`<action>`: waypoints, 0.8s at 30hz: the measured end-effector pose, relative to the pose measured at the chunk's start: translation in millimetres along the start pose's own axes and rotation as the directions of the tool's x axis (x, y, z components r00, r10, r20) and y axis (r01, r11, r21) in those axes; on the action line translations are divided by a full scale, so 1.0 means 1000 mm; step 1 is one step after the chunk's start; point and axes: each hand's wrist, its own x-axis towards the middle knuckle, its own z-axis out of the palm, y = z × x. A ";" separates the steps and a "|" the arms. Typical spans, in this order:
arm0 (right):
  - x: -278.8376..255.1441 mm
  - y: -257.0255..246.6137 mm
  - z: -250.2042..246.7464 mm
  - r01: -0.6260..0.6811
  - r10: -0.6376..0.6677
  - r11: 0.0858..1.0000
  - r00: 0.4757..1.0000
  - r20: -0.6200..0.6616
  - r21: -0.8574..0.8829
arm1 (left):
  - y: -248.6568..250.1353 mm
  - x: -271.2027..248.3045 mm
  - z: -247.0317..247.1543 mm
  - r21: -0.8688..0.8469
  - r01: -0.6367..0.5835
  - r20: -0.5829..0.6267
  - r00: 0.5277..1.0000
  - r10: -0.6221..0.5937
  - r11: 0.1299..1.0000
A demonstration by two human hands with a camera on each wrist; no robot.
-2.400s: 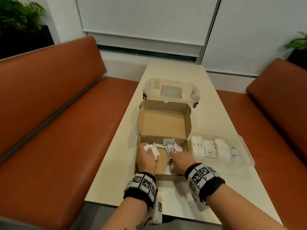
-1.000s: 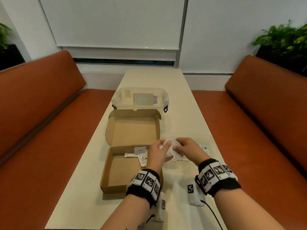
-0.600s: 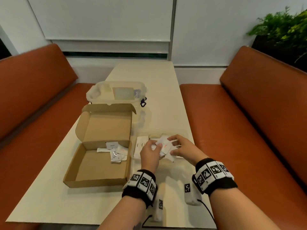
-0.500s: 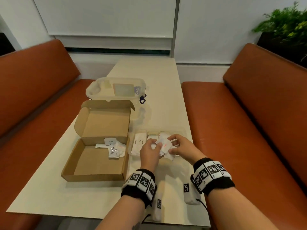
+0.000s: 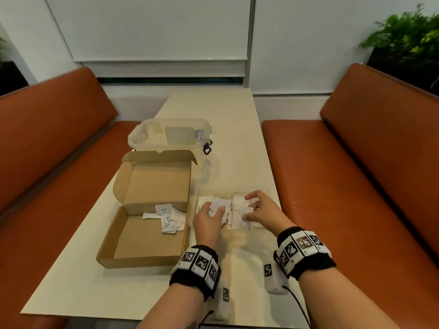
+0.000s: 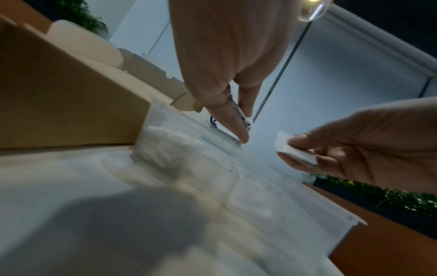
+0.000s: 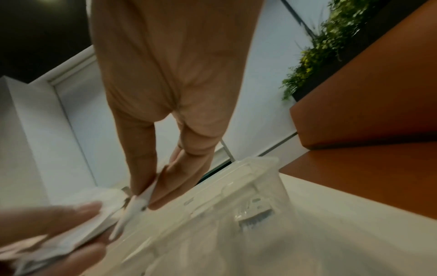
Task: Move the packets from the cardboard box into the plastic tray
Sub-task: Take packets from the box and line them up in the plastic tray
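We are working at the long cream tabletop (image 5: 235, 143), the open brown cardboard box (image 5: 145, 236) lying just left of our left hand (image 5: 209, 222), a few packets inside. Both hands are hovering over the clear compartmented plastic tray (image 5: 261, 189). The left hand is pinching a small stack of white paper packets (image 5: 219, 206); our right hand (image 5: 260, 211) is pinching a single white packet (image 5: 240, 210), which we should lay flat, one compartment at a time.

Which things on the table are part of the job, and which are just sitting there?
For the job:
- brown cardboard box
- white paper packets left inside it
- clear plastic tray
- left hand and right hand, each pinching packets

Just sitting there:
- clear lidded plastic tub
- green potted plant
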 end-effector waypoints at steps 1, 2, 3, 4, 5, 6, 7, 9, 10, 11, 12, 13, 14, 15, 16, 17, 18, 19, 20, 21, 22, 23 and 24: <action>0.001 -0.001 -0.001 -0.006 0.006 1.000 1.000 0.002 0.009 | 0.000 0.003 -0.002 -0.017 -0.010 0.013 1.000 0.010 1.000; 0.001 -0.003 -0.001 -0.008 0.007 1.000 1.000 0.011 0.016 | 0.000 0.005 -0.004 -0.042 -0.019 0.050 0.999 0.021 0.999; 0.002 -0.005 -0.001 -0.005 0.004 1.000 1.000 0.022 0.011 | 0.000 0.006 -0.004 -0.079 -0.015 0.097 0.995 0.023 0.997; 0.003 -0.008 -0.001 0.003 -0.003 1.000 1.000 0.031 -0.011 | 0.000 0.007 -0.004 -0.112 -0.007 0.152 0.988 0.024 0.994; 0.004 -0.011 -0.001 0.014 -0.012 0.999 0.999 0.039 -0.044 | 0.001 0.007 -0.003 -0.143 -0.003 0.200 0.979 0.032 0.990; 0.006 -0.014 0.000 0.026 -0.023 0.997 0.999 0.048 -0.079 | 0.002 0.007 -0.004 -0.171 0.004 0.236 0.971 0.037 0.985; 0.008 -0.018 0.000 0.039 -0.033 0.993 0.998 0.058 -0.110 | 0.002 0.007 -0.004 -0.190 0.011 0.259 0.965 0.039 0.982; 0.012 -0.024 0.002 0.058 -0.047 0.985 0.996 0.074 -0.160 | 0.002 0.010 -0.008 -0.197 0.014 0.288 0.957 0.044 0.980; 0.014 -0.026 0.002 0.062 -0.050 0.983 0.996 0.074 -0.175 | 0.002 0.010 -0.009 -0.202 0.015 0.304 0.951 0.048 0.979; 0.015 -0.028 0.003 0.066 -0.053 0.981 0.996 0.073 -0.181 | 0.002 0.011 -0.011 -0.207 0.012 0.313 0.948 0.054 0.978; 0.016 -0.030 0.005 0.070 -0.057 0.981 0.996 0.072 -0.182 | 0.001 0.012 -0.013 -0.201 0.005 0.307 0.950 0.059 0.980; 0.017 -0.031 0.007 0.074 -0.062 0.981 0.996 0.071 -0.179 | 0.000 0.013 -0.014 -0.179 -0.013 0.291 0.954 0.065 0.984; 0.018 -0.031 0.009 0.074 -0.064 0.983 0.996 0.064 -0.170 | -0.002 0.015 -0.014 -0.154 -0.033 0.265 0.961 0.073 0.988; 0.019 -0.031 0.011 0.067 -0.060 0.986 0.997 0.051 -0.152 | -0.004 0.017 -0.014 -0.134 -0.040 0.233 0.970 0.071 0.990; 0.020 -0.030 0.013 0.049 -0.045 0.991 0.998 0.031 -0.123 | -0.005 0.020 -0.014 -0.126 -0.036 0.198 0.978 0.060 0.991; 0.020 -0.029 0.015 0.026 -0.025 0.996 1.000 0.014 -0.086 | -0.006 0.023 -0.014 -0.127 -0.024 0.174 0.984 0.046 0.992; 0.020 -0.028 0.018 0.010 -0.009 0.998 1.000 0.004 -0.058 | -0.007 0.025 -0.015 -0.138 -0.011 0.156 0.987 0.033 0.990; 0.020 -0.028 0.019 0.005 -0.005 0.999 1.000 -0.003 -0.047 | -0.007 0.026 -0.016 -0.154 0.004 0.141 0.990 0.018 0.988; 0.020 -0.027 0.020 0.011 -0.012 0.999 1.000 -0.016 -0.047 | -0.008 0.028 -0.016 -0.181 0.019 0.125 0.992 0.004 0.983; 0.021 -0.025 0.021 0.020 -0.022 0.998 0.999 -0.045 -0.051 | -0.009 0.029 -0.016 -0.216 0.036 0.105 0.994 -0.013 0.976; 0.023 -0.024 0.020 0.024 -0.029 0.998 0.995 -0.091 -0.061 | -0.010 0.030 -0.017 -0.250 0.052 0.075 0.997 -0.034 0.967; 0.024 -0.023 0.019 0.021 -0.032 0.997 0.989 -0.143 -0.076 | -0.011 0.032 -0.018 -0.277 0.068 0.039 0.997 -0.060 0.958; 0.026 -0.022 0.017 0.014 -0.031 0.995 0.983 -0.180 -0.096 | -0.013 0.034 -0.019 -0.302 0.079 -0.003 0.996 -0.084 0.950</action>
